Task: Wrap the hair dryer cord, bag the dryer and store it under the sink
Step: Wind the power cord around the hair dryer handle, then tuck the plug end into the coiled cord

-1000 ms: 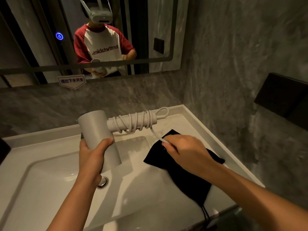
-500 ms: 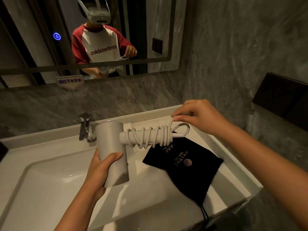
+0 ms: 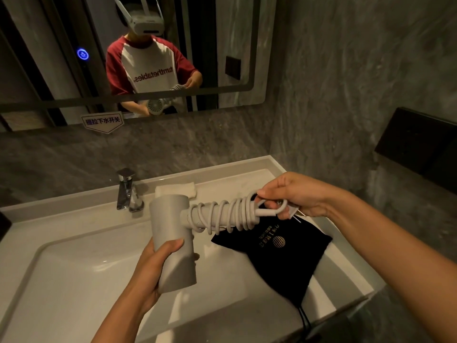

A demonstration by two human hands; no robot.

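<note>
Two hands on hair dryer (image 3: 173, 243).
Left grip (image 3: 158, 266) clamped on barrel; right grip (image 3: 294, 196) pinching cord (image 3: 222, 216) end; black bag (image 3: 279, 253) beneath on counter (image 3: 346, 280).

The left hand (image 3: 158, 266) grips the barrel of the grey hair dryer (image 3: 173, 241) above the white sink (image 3: 74, 280). The right hand (image 3: 294, 194), at three o'clock of the barrel, pinches the plug end of the cord (image 3: 222, 216) coiled around the handle. A black drawstring bag (image 3: 284, 253) lies on the sink's rim beneath, and a chrome faucet (image 3: 127, 191) stands at eleven o'clock of the dryer.
</note>
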